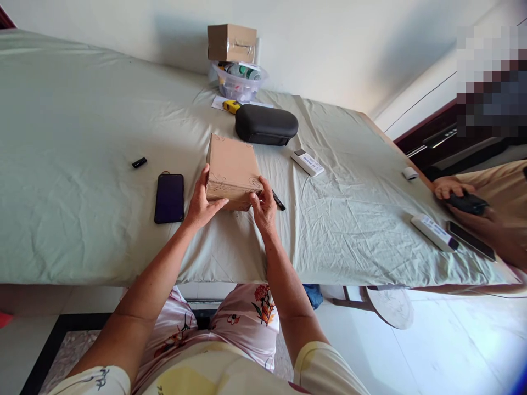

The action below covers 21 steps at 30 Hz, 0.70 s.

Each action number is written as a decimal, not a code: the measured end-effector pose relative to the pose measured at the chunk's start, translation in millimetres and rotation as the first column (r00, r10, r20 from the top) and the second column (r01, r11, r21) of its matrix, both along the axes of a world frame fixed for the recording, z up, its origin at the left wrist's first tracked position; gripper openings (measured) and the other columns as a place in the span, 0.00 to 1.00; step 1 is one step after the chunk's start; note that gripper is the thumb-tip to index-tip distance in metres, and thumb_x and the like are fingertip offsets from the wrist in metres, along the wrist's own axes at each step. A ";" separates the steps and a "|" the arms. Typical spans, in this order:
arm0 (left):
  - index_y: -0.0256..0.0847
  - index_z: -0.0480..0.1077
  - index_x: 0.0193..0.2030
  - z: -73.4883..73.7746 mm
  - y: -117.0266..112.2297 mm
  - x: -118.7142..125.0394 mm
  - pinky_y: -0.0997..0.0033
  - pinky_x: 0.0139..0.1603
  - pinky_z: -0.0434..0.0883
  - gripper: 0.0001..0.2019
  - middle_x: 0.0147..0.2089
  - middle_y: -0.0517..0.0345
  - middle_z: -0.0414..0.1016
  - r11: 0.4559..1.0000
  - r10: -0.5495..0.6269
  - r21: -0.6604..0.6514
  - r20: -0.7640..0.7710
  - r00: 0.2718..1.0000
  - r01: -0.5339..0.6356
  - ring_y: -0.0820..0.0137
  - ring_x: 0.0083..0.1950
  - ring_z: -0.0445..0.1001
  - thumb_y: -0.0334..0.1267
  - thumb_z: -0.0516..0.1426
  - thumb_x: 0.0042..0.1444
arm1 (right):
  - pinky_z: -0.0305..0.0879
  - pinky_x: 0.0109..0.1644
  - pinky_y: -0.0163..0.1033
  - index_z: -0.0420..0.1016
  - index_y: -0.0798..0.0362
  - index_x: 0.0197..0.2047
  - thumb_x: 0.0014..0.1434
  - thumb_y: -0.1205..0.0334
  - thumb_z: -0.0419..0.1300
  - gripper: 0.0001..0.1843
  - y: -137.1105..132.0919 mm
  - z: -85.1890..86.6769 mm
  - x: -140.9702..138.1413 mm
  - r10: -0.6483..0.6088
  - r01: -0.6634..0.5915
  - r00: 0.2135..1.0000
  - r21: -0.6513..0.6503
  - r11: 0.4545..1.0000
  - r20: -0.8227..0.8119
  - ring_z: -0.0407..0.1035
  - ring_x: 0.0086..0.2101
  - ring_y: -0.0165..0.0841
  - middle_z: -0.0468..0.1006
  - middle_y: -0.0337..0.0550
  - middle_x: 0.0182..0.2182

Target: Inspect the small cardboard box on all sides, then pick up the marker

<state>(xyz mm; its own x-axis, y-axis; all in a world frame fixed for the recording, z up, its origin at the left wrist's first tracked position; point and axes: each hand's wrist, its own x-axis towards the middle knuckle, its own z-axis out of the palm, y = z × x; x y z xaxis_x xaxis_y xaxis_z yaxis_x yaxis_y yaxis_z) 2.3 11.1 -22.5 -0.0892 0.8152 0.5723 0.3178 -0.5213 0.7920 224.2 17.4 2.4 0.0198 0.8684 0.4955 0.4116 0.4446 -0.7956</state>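
Note:
Between my two hands is a brown cardboard box (234,163) with dark curled drawings at its top corners. My left hand (201,203) grips its left side, thumb along the near face. On the near right corner, my right hand (264,206) has its thumb and fingers closed. A black marker (279,201) lies partly hidden behind my right hand. To the left of the box is a dark phone (169,198), and farther left a small black cap (139,163).
Behind the box sit a black hard case (267,125), a yellow tape measure (231,106) and a plastic basket (239,88) topped by another cardboard box (231,43). A white package (307,163) lies to the right. At the far right, another person's hands (448,188) hold a dark object.

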 end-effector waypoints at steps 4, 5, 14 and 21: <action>0.51 0.46 0.82 1.9 -1.8 -1.0 0.46 0.83 0.54 0.52 0.84 0.41 0.50 1.000 0.018 -0.009 -0.005 1.000 -0.018 0.47 0.84 0.54 0.59 0.68 0.59 | 0.77 0.44 0.43 0.69 0.45 0.73 0.71 0.42 0.57 0.32 -1.4 0.3 -1.2 0.009 -0.009 1.000 -0.013 1.000 -0.017 0.73 0.39 0.35 0.81 0.49 0.53; 0.51 0.46 0.82 2.4 -2.0 -0.9 0.45 0.83 0.54 0.52 0.84 0.41 0.51 1.000 0.016 -0.011 -0.004 1.000 -0.016 0.48 0.83 0.55 0.60 0.67 0.60 | 0.77 0.44 0.43 0.69 0.45 0.73 0.71 0.42 0.56 0.32 -1.8 0.8 -1.1 0.012 -0.013 1.000 -0.015 1.000 -0.011 0.73 0.39 0.35 0.80 0.50 0.54; 0.50 0.50 0.79 4.6 -2.4 1.7 0.47 0.80 0.61 0.47 0.79 0.41 0.60 1.000 0.018 0.021 0.020 1.000 -0.018 0.51 0.79 0.62 0.61 0.67 0.60 | 0.76 0.42 0.43 0.71 0.48 0.70 0.70 0.37 0.56 0.34 -3.3 3.8 -0.6 -0.010 0.011 1.000 -0.041 0.999 0.027 0.74 0.38 0.36 0.82 0.48 0.43; 0.51 0.51 0.78 5.7 0.1 -2.1 0.47 0.81 0.60 0.44 0.78 0.42 0.61 1.000 0.020 0.017 0.094 0.995 -0.022 0.53 0.79 0.64 0.59 0.65 0.63 | 0.78 0.48 0.46 0.67 0.48 0.72 0.72 0.36 0.50 0.35 -1.0 -1.8 -0.6 0.029 -0.029 1.000 -0.074 0.997 0.005 0.78 0.40 0.38 0.83 0.47 0.42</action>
<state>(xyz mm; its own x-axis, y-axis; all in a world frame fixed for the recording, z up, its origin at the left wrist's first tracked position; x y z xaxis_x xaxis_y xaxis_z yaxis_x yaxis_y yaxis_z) 0.3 11.1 -16.8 -0.1605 0.8021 0.5752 0.2532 -0.5298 0.8095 223.5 16.4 0.6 -0.0086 0.9026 0.4303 0.4044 0.3967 -0.8240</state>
